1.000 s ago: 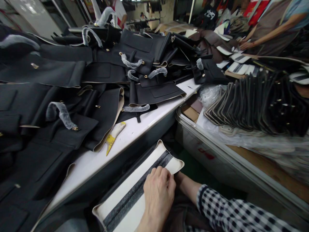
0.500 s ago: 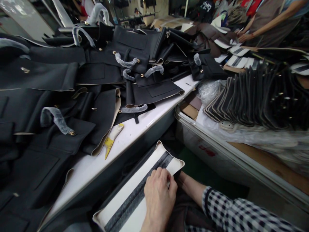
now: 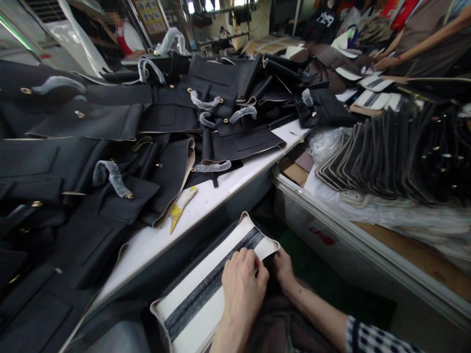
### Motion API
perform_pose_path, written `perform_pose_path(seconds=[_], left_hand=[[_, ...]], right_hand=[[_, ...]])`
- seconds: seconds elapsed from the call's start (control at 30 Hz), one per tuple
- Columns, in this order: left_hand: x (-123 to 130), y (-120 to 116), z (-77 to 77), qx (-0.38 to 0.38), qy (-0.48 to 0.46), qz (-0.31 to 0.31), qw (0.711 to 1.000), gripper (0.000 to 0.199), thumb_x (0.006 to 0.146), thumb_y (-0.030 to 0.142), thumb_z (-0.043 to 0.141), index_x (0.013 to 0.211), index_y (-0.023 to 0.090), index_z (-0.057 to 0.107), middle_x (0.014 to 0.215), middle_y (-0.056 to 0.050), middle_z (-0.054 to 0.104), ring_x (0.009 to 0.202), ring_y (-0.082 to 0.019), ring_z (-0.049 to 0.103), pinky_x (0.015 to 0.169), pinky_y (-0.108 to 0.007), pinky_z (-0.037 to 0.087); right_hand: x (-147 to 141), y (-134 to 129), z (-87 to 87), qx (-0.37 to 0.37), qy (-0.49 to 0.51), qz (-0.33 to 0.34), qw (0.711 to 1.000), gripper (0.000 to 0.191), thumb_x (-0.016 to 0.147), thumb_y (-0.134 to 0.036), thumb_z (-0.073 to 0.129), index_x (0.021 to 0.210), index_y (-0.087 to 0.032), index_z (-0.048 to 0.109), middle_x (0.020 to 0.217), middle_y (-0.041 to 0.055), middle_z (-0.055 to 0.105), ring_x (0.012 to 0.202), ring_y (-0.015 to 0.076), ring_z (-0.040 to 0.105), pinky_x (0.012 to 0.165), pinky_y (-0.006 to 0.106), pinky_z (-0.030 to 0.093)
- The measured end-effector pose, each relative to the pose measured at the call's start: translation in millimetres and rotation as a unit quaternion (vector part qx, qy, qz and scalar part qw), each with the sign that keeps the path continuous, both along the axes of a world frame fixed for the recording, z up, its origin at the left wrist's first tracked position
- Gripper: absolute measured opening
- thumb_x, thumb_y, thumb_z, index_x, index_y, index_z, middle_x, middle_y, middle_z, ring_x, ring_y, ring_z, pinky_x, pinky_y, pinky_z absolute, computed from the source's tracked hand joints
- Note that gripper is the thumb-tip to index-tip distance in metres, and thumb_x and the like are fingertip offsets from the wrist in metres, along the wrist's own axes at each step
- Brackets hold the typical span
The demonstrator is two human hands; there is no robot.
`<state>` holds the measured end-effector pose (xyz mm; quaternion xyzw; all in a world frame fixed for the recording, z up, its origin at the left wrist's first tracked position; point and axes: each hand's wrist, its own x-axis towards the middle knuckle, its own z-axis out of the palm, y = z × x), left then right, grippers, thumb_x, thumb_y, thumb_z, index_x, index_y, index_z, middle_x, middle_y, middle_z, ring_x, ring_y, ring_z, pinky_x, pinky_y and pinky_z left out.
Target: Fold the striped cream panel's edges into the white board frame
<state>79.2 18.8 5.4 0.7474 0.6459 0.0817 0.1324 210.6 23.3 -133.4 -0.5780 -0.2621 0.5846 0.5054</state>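
Lying just off the near edge of the white tabletop (image 3: 206, 203), the white rectangular panel with a dark-grey lengthwise stripe (image 3: 195, 295) supports the left hand (image 3: 243, 277), fingers curled. The right hand (image 3: 284, 269) sits at the panel's rightmost corner; occlusion prevents telling whether either hand grips it.

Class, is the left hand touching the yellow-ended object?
Apart: the head view shows the table's dark side between left hand and yellow-ended object.
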Motion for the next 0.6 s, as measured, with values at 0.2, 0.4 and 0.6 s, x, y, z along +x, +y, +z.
perform_pose_path(seconds=[0.2, 0.4, 0.6], left_hand=[[0.6, -4.6, 0.0, 0.018, 0.001, 0.009, 1.0, 0.014, 0.088, 0.019, 0.048, 0.075, 0.022, 0.053, 0.078, 0.0, 0.061, 0.076, -0.018, 0.057, 0.067, -0.032, 0.034], [-0.8, -5.8, -3.9, 0.034, 0.008, 0.012, 0.999, 0.014, 0.088, 0.02, 0.049, 0.075, 0.021, 0.053, 0.077, 0.0, 0.061, 0.077, -0.019, 0.057, 0.067, -0.032, 0.034], [-1.6, -10.7, -2.7, 0.032, -0.044, 0.028, 0.998, 0.007, 0.09, 0.024, 0.052, 0.084, 0.021, 0.055, 0.079, -0.001, 0.061, 0.078, -0.019, 0.057, 0.069, -0.032, 0.038]], right_hand=[[29.9, -50.6, 46.2, 0.296, -0.339, 0.089, 0.889, 0.036, 0.093, -0.016, 0.05, 0.127, -0.022, 0.058, 0.131, 0.0087, 0.054, 0.124, 0.0228, 0.05, 0.109, 0.042, 0.04], [19.1, -42.0, 66.9, 0.422, -0.551, 0.153, 0.704, 0.055, 0.091, -0.007, 0.049, 0.144, -0.018, 0.041, 0.137, 0.0117, 0.053, 0.13, 0.0258, 0.045, 0.11, 0.051, 0.042], [13.7, -41.9, 66.3, 0.426, -0.601, 0.16, 0.657, 0.056, 0.09, -0.007, 0.046, 0.145, -0.015, 0.039, 0.136, 0.0134, 0.054, 0.132, 0.0277, 0.043, 0.108, 0.052, 0.044]])
